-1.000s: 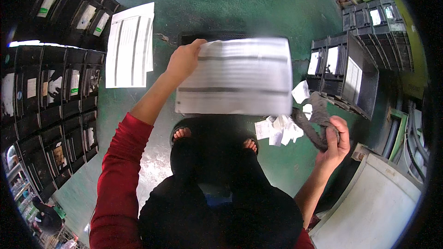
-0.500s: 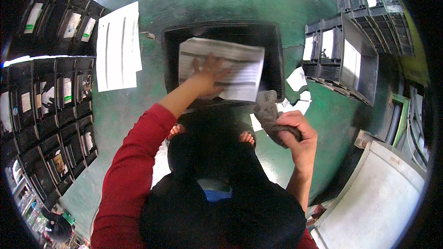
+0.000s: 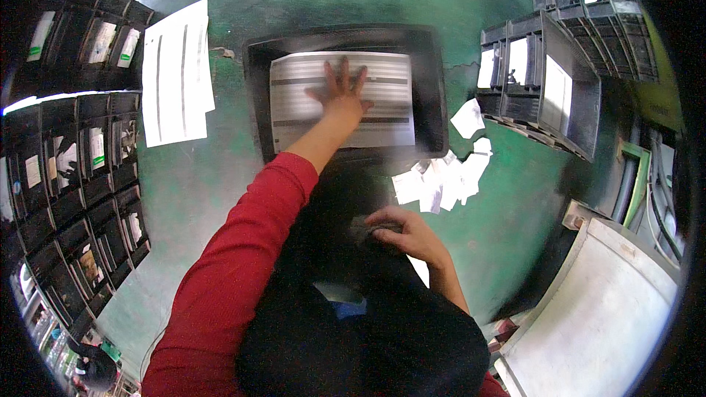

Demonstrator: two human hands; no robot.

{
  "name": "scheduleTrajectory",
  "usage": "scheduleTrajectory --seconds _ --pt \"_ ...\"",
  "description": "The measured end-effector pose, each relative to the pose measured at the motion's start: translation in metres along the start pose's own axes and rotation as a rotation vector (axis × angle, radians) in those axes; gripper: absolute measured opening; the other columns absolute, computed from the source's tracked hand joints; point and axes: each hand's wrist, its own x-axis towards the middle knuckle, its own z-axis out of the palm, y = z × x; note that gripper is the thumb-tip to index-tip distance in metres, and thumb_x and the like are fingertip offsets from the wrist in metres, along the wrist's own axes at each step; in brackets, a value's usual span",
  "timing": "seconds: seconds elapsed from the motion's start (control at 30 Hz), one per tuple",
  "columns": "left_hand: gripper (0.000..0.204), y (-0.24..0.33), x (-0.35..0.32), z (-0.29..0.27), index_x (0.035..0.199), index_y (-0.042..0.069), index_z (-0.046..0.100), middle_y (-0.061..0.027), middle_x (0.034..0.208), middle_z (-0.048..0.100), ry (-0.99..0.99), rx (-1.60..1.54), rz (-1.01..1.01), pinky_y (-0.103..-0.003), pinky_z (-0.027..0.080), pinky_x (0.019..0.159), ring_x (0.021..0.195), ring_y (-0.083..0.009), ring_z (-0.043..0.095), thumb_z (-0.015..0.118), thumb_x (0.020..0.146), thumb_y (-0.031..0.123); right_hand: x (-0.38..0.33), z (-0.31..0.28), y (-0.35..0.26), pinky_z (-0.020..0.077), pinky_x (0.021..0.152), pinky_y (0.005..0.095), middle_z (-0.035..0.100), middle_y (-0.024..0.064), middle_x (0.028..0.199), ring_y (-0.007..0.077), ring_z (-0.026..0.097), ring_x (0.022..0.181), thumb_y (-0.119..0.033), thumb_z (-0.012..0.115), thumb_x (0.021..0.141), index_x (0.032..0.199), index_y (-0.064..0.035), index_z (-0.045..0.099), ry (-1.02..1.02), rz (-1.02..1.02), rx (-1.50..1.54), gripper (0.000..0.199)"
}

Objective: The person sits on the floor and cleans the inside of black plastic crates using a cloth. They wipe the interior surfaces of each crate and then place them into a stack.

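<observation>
A black plastic crate (image 3: 434,95) stands on the green floor in front of me. A printed white sheet (image 3: 390,95) lies flat inside it. My left hand (image 3: 340,88), in a red sleeve, presses flat on the sheet with fingers spread. My right hand (image 3: 401,231) is down by my lap, closed around a dark grey cloth (image 3: 364,229).
More printed sheets (image 3: 175,73) lie on the floor to the left. Torn white paper scraps (image 3: 441,176) sit right of the crate. Stacked black crates (image 3: 551,81) stand at right, rows of black bins (image 3: 66,169) at left, a white box (image 3: 596,309) at lower right.
My left hand has laid the sheet down into the crate and now presses it flat. My right hand has come down with the cloth from beside the crate to my lap.
</observation>
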Motion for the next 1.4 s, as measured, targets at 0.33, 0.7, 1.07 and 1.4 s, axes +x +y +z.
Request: scheduleTrajectory --seconds 0.33,0.7,1.07,1.4 --pt "0.061 -0.005 -0.007 0.022 0.140 0.045 0.026 0.0047 0.154 0.005 -0.065 0.413 0.773 -0.074 0.005 0.099 0.141 -0.0332 0.002 0.045 0.084 0.061 -0.039 -0.051 -0.023 0.0452 0.062 0.0221 0.062 0.0007 0.084 0.0065 0.055 0.070 -0.006 0.062 0.081 0.108 -0.0040 0.061 0.165 0.194 0.096 0.027" --pt "0.094 0.099 0.021 -0.030 0.140 -0.004 0.020 -0.0308 0.141 0.027 -0.235 -1.079 -0.016 -0.042 0.033 0.104 0.127 -0.0443 0.034 0.057 0.080 0.058 -0.015 -0.033 -0.006 0.0474 0.086 0.0337 0.064 0.0096 0.106 0.0216 0.060 0.096 -0.012 0.062 0.078 0.111 -0.0048 0.061 0.072 0.063 -0.041 0.033" --pt "0.091 0.054 -0.086 -0.141 0.140 -0.003 0.018 -0.0247 0.112 0.058 -0.242 -0.867 0.103 -0.039 0.043 0.093 0.107 -0.0336 0.056 0.068 0.066 0.014 -0.057 -0.036 -0.029 0.0473 0.063 0.0255 0.065 0.0054 0.090 0.0129 0.059 0.073 -0.010 0.061 0.081 0.108 -0.0046 0.061 0.206 0.095 -0.046 0.028" --pt "0.047 -0.099 -0.362 -0.338 0.114 -0.003 0.058 -0.0125 0.107 0.064 0.407 -0.664 -0.103 -0.032 0.045 0.086 0.099 -0.0191 0.058 0.067 0.082 0.030 -0.117 0.006 -0.042 0.0422 0.087 0.0285 0.064 0.0093 0.098 0.0182 0.059 0.093 -0.020 0.057 0.086 0.107 0.0004 0.060 0.308 -0.186 -0.208 0.029"
